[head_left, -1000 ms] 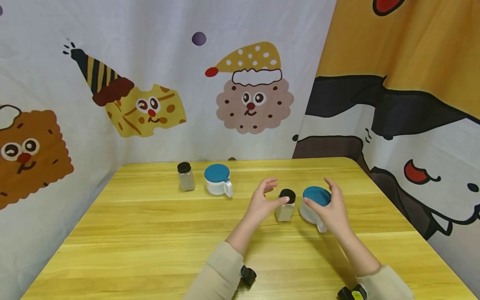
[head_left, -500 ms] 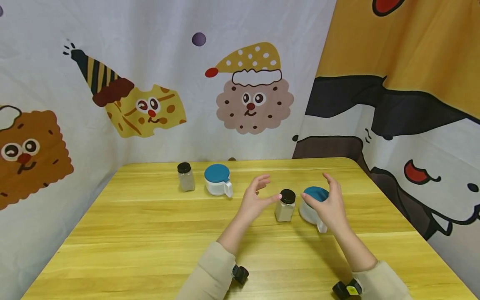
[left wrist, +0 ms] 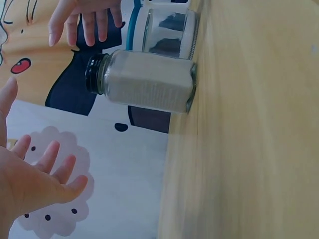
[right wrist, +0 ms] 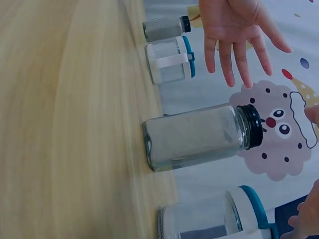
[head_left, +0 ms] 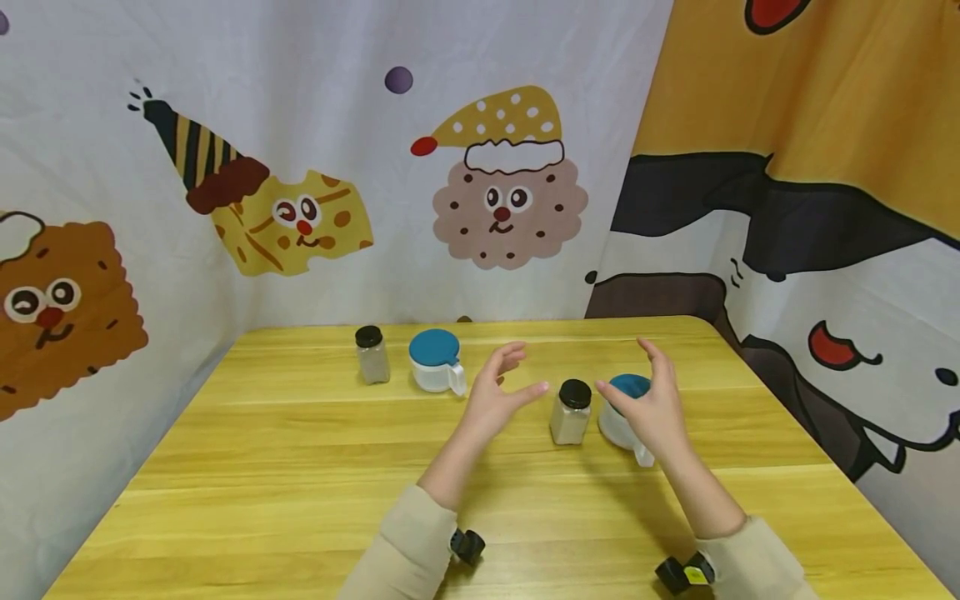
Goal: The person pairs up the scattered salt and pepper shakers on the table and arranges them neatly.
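Observation:
Between my two hands stands a square glass jar point(head_left: 570, 421) with a black lid, filled with pale powder. My left hand point(head_left: 491, 404) hovers to its left, fingers spread and apart from it. Beside the jar on the right is a clear jar point(head_left: 618, 429) with a blue lid and white handle. My right hand point(head_left: 656, 408) is raised in front of this blue-lidded jar and hides part of its lid; thumb and fingers are spread, holding nothing. In the left wrist view, the powder jar point(left wrist: 149, 79) is upright on the table, untouched by either hand.
At the back left of the wooden table point(head_left: 262, 467) stand a second black-lidded jar point(head_left: 372, 358) and a second blue-lidded jar point(head_left: 435, 367), its handle facing front right. A cartoon-printed curtain point(head_left: 315, 83) hangs behind and to the right of the table.
My left hand has moved left, away from the powder jar. My right hand has shifted slightly left. The jars have stayed in place.

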`<state>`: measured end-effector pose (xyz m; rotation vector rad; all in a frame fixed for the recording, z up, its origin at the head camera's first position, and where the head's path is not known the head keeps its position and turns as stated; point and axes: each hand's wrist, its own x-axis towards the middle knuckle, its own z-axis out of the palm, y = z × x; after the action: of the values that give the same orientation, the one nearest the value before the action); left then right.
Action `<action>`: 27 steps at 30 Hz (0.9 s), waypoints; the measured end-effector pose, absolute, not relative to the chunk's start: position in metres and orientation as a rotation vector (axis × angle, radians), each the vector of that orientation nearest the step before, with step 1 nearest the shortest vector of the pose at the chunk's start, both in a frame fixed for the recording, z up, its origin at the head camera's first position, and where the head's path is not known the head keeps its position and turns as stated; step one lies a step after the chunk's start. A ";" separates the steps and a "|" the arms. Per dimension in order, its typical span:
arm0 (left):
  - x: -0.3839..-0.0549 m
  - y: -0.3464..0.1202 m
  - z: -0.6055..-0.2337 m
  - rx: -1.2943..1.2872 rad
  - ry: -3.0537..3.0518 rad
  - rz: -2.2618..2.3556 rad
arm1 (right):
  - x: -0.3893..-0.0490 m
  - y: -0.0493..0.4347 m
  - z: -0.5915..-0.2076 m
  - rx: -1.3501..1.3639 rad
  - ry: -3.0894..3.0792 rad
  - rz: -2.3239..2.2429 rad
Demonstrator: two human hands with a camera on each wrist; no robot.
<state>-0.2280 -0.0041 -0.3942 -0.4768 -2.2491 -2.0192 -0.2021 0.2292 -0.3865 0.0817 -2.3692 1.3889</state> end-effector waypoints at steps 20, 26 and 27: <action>-0.226 -0.030 -0.382 -0.440 -2.207 -1.972 | -0.204 0.211 -0.369 0.131 -2.340 1.441; -0.224 -0.039 -0.379 -0.464 -2.182 -1.959 | -0.203 0.204 -0.364 0.144 -2.337 1.469; -0.225 -0.041 -0.379 -0.469 -2.180 -1.955 | -0.203 0.203 -0.363 0.146 -2.336 1.477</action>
<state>-0.2247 -0.0408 -0.3787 -0.4687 -2.1797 -1.9554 -0.2025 0.2027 -0.3631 0.1458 -2.3359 1.4767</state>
